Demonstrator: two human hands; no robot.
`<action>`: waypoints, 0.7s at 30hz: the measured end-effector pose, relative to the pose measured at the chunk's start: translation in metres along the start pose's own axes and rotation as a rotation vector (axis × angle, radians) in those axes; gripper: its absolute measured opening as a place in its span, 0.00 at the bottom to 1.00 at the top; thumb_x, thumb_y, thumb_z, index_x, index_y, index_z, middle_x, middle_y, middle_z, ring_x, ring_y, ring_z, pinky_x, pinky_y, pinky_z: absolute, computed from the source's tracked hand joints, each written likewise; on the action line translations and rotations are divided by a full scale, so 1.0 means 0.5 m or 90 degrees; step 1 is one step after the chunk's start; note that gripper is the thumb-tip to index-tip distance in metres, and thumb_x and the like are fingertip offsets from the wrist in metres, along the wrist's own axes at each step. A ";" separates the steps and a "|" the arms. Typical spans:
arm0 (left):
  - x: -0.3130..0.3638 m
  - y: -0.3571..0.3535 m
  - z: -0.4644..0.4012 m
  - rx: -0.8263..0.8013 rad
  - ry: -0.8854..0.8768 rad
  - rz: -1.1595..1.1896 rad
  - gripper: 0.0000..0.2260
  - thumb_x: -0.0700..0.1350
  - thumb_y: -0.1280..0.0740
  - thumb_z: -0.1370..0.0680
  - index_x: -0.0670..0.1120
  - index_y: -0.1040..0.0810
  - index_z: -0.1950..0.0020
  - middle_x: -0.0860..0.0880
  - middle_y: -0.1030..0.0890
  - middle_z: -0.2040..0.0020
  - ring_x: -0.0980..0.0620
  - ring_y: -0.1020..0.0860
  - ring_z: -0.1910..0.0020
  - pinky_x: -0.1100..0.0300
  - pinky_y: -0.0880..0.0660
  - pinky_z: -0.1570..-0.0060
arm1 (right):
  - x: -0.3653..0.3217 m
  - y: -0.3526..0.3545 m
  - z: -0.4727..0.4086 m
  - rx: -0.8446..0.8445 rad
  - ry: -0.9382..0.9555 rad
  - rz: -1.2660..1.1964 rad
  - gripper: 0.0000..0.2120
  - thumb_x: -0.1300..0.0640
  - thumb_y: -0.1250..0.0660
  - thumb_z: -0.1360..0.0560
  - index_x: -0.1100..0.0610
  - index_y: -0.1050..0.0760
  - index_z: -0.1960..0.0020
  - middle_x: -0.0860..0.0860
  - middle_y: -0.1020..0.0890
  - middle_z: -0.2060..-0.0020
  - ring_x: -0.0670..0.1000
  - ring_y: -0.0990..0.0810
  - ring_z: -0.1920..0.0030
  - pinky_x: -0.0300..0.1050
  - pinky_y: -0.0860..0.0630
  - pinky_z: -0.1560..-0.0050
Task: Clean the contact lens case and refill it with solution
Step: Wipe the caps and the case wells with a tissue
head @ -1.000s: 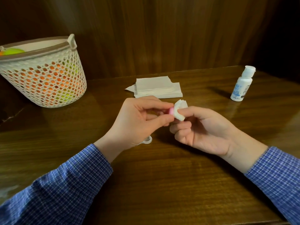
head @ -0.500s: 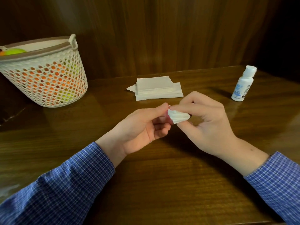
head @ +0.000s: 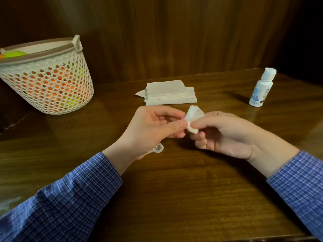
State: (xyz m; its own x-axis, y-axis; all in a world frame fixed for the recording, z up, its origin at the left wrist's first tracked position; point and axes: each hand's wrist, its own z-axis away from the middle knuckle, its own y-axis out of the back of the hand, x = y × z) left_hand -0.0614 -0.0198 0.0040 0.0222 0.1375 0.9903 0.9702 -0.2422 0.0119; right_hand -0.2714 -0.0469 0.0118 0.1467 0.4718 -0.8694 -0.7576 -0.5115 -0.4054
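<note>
Left hand (head: 153, 126) pinching pink cap (head: 235, 117)... correction not applicable.Left hand (head: 153, 126) pinches pink cap (head: 183, 117); right hand (head: 225, 135) grips tissue (head: 193, 117) against it. Risk: twisting too hard, cap slipping toward case (head: 158, 147) beneath left hand.

A dark, glossy wooden tabletop (head: 174, 198) carries a white perforated plastic basket (head: 50, 88) at far left, a stack of folded white paper tissues (head: 169, 95) at the middle rear, a small white plastic bottle (head: 261, 88) standing upright at far right, and a clear round case part (head: 158, 148) near the middle.
</note>
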 end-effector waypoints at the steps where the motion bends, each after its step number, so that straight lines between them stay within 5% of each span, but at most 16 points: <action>1: -0.001 -0.002 -0.002 -0.003 -0.010 0.006 0.17 0.44 0.24 0.30 0.43 0.15 0.42 0.42 0.13 0.50 0.47 0.13 0.53 0.60 0.16 0.55 | -0.002 0.004 -0.002 -0.015 -0.025 -0.073 0.17 0.64 0.27 0.29 0.62 0.22 0.40 0.55 0.22 0.60 0.46 0.26 0.68 0.39 0.24 0.69; 6: -0.017 0.001 -0.010 0.046 0.012 -0.101 0.15 0.41 0.24 0.25 0.50 0.15 0.39 0.49 0.12 0.48 0.48 0.13 0.48 0.56 0.15 0.53 | -0.011 0.014 -0.012 0.142 0.024 -0.051 0.14 0.64 0.30 0.27 0.58 0.25 0.42 0.53 0.22 0.65 0.47 0.26 0.69 0.40 0.27 0.64; 8: -0.022 0.001 -0.012 0.065 -0.018 -0.233 0.12 0.42 0.23 0.25 0.50 0.14 0.42 0.53 0.12 0.51 0.53 0.14 0.50 0.58 0.16 0.52 | -0.012 0.019 -0.015 0.238 0.059 -0.031 0.12 0.63 0.30 0.25 0.60 0.24 0.43 0.52 0.23 0.66 0.47 0.26 0.69 0.44 0.25 0.59; 13: -0.030 -0.022 -0.012 0.040 -0.055 -0.611 0.10 0.49 0.25 0.24 0.56 0.15 0.43 0.60 0.15 0.49 0.63 0.18 0.50 0.63 0.19 0.45 | -0.018 0.017 -0.014 0.349 0.111 0.011 0.10 0.60 0.28 0.25 0.59 0.21 0.45 0.49 0.22 0.69 0.46 0.24 0.66 0.39 0.24 0.67; 21: -0.041 -0.025 -0.018 0.058 -0.116 -0.763 0.07 0.56 0.28 0.22 0.59 0.15 0.46 0.66 0.27 0.60 0.66 0.28 0.59 0.74 0.37 0.60 | -0.018 0.008 -0.016 0.371 0.118 0.054 0.06 0.57 0.30 0.23 0.56 0.23 0.47 0.51 0.22 0.62 0.47 0.23 0.62 0.39 0.23 0.66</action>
State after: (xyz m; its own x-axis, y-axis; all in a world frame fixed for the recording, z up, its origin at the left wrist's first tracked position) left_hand -0.0764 -0.0282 -0.0153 -0.8738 0.3631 0.3234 0.4117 0.1988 0.8894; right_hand -0.2708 -0.0589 0.0158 0.1395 0.2865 -0.9479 -0.9867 -0.0402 -0.1574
